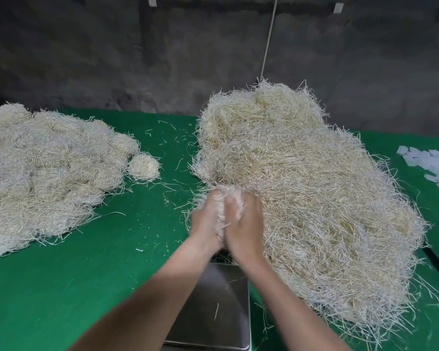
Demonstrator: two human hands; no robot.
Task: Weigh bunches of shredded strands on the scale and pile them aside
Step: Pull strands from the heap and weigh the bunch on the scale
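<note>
A big loose heap of pale shredded strands (302, 188) covers the right half of the green table. At its near left edge my left hand (207, 219) and my right hand (243, 221) are pressed together, gripping a blurred bunch of strands (222, 198) between them. The steel scale pan (218, 307) lies just below my wrists, bare except for one or two stray strands. A pile of rounded bunches (43, 173) sits at the left, with one small bunch (143, 166) at its right edge.
Green cloth covers the table (112, 262), with scattered loose strands across its middle. Several white paper slips (433, 164) lie at the far right. A dark wall stands behind the table, with a thin white cord (269, 39) hanging down it.
</note>
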